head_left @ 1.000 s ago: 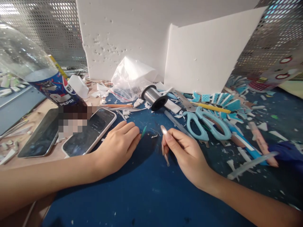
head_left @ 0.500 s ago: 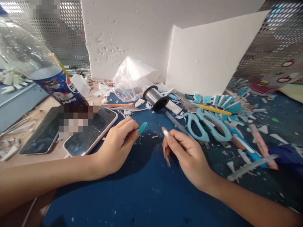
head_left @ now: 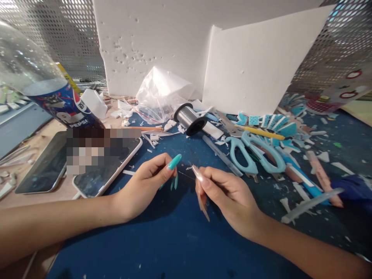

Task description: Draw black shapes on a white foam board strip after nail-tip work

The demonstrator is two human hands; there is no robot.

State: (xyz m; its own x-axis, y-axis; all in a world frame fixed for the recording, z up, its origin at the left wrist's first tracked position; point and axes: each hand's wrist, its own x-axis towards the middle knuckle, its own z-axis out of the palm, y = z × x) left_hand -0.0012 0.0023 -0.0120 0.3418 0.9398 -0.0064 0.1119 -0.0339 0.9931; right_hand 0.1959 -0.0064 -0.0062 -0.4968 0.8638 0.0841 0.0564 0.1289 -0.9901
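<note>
Background: perforated metal screen point(head_left: 72, 23), two white foam boards point(head_left: 154, 42) standing before it. Surface: dark blue work mat point(head_left: 162, 248), scattered with white scraps.

Left hand point(head_left: 147, 186): turned up further than a second ago, teal nails now in view; thumb and forefinger pinched, seemingly on one end of a fine strand point(head_left: 186, 175).

Right hand point(head_left: 232, 197): thumb pressed against curled fingers, apparently grasping the strand's other end.

Strand: now visible across the narrow gap between the fingertips, above the mat; judged to be under two-handed control. Exact pinch points too small to tell.

Also present: spool point(head_left: 190, 119) of grey filament just beyond the hands; clear rod point(head_left: 222, 155) and blue-handled scissors point(head_left: 238, 134) near the right hand; white-cased phone point(head_left: 107, 170) just beside the left wrist, likely limiting room there; Pepsi bottle point(head_left: 62, 102), tilted in view
</note>
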